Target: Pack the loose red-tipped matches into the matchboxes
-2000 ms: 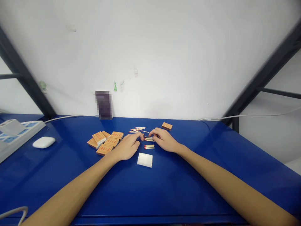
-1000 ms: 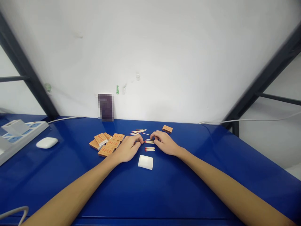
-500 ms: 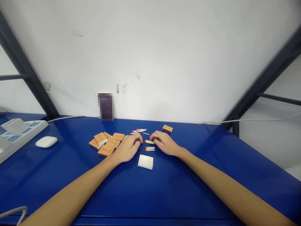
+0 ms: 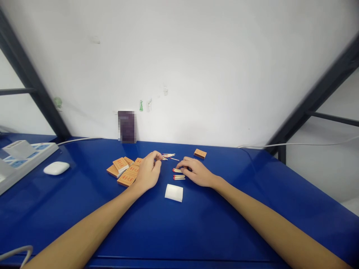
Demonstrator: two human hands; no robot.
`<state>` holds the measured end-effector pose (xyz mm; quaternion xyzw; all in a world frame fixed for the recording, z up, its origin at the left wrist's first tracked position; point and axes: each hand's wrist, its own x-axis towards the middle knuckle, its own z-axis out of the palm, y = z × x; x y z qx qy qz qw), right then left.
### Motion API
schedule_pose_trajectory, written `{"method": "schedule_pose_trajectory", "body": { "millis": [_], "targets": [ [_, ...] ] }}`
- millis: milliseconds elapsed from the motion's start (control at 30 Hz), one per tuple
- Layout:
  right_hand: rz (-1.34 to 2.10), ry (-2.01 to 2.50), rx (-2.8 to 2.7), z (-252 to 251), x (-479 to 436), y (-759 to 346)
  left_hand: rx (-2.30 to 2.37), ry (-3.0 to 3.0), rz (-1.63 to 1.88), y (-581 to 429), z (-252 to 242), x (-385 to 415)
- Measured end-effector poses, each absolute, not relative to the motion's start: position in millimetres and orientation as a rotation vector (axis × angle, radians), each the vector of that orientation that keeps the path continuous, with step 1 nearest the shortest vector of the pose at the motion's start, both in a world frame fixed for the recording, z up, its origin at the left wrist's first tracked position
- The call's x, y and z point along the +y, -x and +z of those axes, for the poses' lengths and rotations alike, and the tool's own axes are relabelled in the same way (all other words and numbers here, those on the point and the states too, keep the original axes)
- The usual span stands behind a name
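Note:
My left hand (image 4: pixel 149 172) has its fingers curled, thumb and forefinger close together at the left edge of a loose heap of matches (image 4: pixel 169 155). Whether a match is between those fingertips is too small to tell. My right hand (image 4: pixel 196 172) rests on the blue table with bent fingers, its thumb and forefinger closed at the upper row of matches (image 4: pixel 176 170), covering their right ends. Below lies a second row of matches (image 4: pixel 178 177), red heads to the left. Nearer me is a white matchbox tray (image 4: pixel 174 192). One match (image 4: pixel 174 159) lies apart beside the heap.
Several orange matchboxes (image 4: pixel 126 179) lie left of my left hand, some stacked. Another matchbox (image 4: pixel 200 153) sits behind my right hand. Farther left are a white earbud case (image 4: pixel 56 168) and a power strip (image 4: pixel 46 150). A dark blurred object (image 4: pixel 127 127) leans on the wall.
My left hand has moved left and away from me, from beside the match rows to the loose heap. My right hand has shifted slightly, its fingers still at the upper row.

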<state>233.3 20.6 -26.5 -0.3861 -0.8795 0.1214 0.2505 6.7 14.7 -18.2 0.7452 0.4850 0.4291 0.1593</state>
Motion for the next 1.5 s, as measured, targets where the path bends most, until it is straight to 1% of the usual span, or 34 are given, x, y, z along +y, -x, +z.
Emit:
{"method": "schedule_pose_trajectory", "body": {
  "millis": [233, 433, 533, 633, 733, 1033, 1233, 1500],
  "targets": [
    [0.341, 1.019, -2.392, -28.0, 18.6, -233.8, 1.472, -2.127, 1.278, -2.0, -15.7, 21.4],
    [0.178, 1.087, -2.304, -30.6, 20.4, -234.8, 1.508, -2.234, 1.228, 3.0, -18.1, 28.5],
    [0.174, 1.138, -2.364, -32.5, 22.6, -234.4, 1.457, -2.431, 1.096, 3.5, -21.7, 28.2],
    [0.198, 1.184, -2.415, -34.5, 24.2, -233.7, 1.392, -2.621, 0.872, 2.3, -24.3, 25.4],
    [0.21, 1.194, -2.411, -35.9, 24.7, -233.8, 1.358, -2.67, 0.741, 1.0, -24.9, 23.0],
    [0.176, 1.191, -2.386, -35.9, 23.5, -233.1, 1.315, -2.59, 0.683, 1.9, -26.1, 23.1],
    [0.181, 1.239, -2.365, -34.1, 21.0, -231.9, 1.23, -2.579, 0.712, 3.1, -27.4, 22.6],
    [0.159, 1.167, -2.405, -34.0, 21.3, -233.0, 1.163, -2.581, 0.719, 3.9, -27.1, 23.5]
  ]
}}
